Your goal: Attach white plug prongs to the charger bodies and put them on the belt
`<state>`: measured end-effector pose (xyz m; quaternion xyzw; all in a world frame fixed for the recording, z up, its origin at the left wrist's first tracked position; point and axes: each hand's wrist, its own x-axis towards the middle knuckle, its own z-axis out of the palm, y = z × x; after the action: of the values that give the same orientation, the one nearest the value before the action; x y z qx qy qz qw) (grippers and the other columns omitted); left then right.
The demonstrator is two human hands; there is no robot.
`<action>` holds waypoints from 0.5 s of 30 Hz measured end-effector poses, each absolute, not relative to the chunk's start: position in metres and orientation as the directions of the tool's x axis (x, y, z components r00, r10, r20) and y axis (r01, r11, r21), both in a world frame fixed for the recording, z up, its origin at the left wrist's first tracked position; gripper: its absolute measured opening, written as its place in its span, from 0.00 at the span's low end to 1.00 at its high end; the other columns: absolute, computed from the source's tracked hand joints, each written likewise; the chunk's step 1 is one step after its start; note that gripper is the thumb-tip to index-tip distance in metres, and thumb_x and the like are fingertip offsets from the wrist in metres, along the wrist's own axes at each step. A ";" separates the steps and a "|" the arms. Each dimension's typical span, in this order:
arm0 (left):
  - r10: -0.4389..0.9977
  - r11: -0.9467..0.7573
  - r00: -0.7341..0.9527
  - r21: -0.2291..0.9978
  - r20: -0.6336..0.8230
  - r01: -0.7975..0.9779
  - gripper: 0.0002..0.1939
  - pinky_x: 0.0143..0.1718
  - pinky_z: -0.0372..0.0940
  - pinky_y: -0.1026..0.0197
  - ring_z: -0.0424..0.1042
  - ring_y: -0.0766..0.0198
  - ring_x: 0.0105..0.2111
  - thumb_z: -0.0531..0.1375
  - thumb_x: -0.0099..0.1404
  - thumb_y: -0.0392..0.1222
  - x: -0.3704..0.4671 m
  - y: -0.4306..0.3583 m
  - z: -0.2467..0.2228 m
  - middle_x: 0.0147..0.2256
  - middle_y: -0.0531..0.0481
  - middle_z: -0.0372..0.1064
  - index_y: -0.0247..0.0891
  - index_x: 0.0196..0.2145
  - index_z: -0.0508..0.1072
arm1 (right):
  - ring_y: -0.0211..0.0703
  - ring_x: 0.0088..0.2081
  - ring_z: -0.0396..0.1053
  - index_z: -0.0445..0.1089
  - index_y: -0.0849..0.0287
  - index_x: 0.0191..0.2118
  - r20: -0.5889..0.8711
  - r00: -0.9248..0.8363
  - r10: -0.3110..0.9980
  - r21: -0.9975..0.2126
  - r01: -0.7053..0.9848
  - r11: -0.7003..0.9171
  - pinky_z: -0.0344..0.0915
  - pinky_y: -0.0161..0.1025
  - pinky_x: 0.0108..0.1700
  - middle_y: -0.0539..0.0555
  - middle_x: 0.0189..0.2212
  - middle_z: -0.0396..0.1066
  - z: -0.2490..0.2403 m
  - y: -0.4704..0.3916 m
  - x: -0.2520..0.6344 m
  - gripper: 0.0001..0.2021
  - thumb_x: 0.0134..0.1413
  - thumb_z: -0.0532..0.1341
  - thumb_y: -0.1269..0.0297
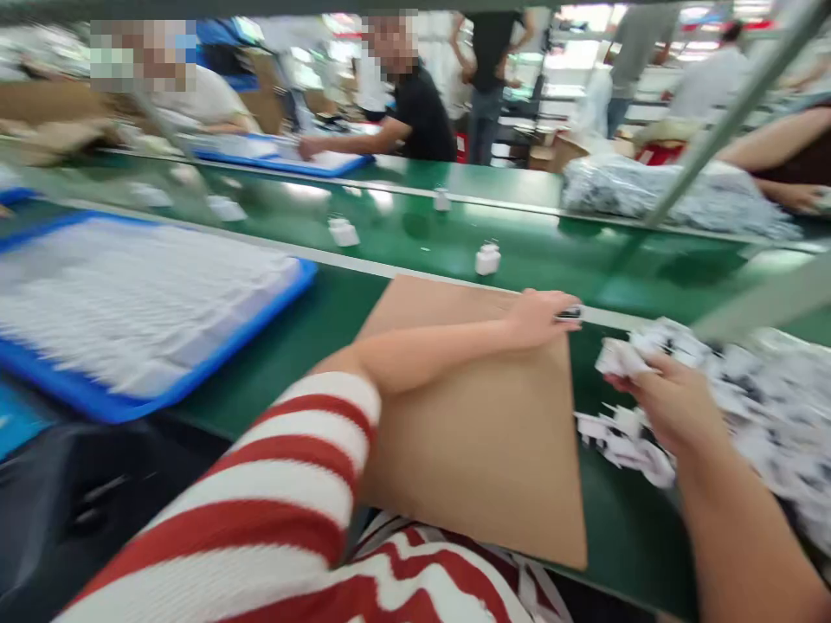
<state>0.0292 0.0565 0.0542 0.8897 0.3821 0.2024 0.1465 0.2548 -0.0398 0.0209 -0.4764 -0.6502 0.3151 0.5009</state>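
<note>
My left hand [533, 318] reaches across a brown cardboard sheet [480, 433], fingers closed around a small white plastic piece [570, 314] with a dark face, near the sheet's far right corner. To the right, my right hand [681, 402] grips a white plastic part [621, 359]; blur hides its exact shape. Beside and behind that hand spreads a heap of white plastic parts [766, 415], some with dark insides. A few loose white pieces [627, 441] lie between the cardboard and the heap.
On the left is a blue tray [175, 394] filled with rows of white pieces. A green conveyor belt [402, 238] beyond carries several white plug adapters [486, 258]. Co-workers, blue trays [351, 166] and a bagged bundle [675, 195] are across it. A slanted metal post [733, 112] stands right.
</note>
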 end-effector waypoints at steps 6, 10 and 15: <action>0.678 -0.697 0.687 0.527 0.263 0.487 0.16 0.59 0.62 0.44 0.77 0.46 0.51 0.62 0.72 0.49 -0.005 0.011 0.017 0.48 0.42 0.81 0.40 0.52 0.79 | 0.42 0.35 0.79 0.78 0.54 0.48 -0.140 0.041 0.989 -0.990 -0.028 -0.139 0.75 0.40 0.40 0.52 0.36 0.82 0.043 -0.042 0.226 0.25 0.41 0.77 0.56; 0.728 -0.601 0.645 0.668 0.231 0.439 0.26 0.56 0.65 0.47 0.75 0.48 0.51 0.66 0.68 0.58 -0.014 0.000 0.007 0.51 0.43 0.79 0.42 0.58 0.76 | 0.38 0.36 0.77 0.79 0.55 0.49 -0.179 -0.038 0.983 -0.981 -0.073 -0.181 0.72 0.36 0.40 0.50 0.35 0.80 0.045 -0.046 0.221 0.24 0.44 0.77 0.57; 0.729 -0.490 0.655 0.819 0.198 0.299 0.22 0.48 0.70 0.54 0.75 0.51 0.47 0.68 0.65 0.58 -0.019 0.005 0.002 0.45 0.44 0.78 0.39 0.48 0.81 | 0.41 0.36 0.77 0.78 0.54 0.49 -0.064 0.061 0.996 -0.983 0.166 -0.073 0.72 0.39 0.39 0.50 0.37 0.80 0.042 -0.049 0.213 0.20 0.49 0.75 0.59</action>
<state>-0.0194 0.0054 0.0023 0.8193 0.3137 0.2720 0.3955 0.2133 -0.0495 0.0422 -0.5712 -0.5088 0.4587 0.4522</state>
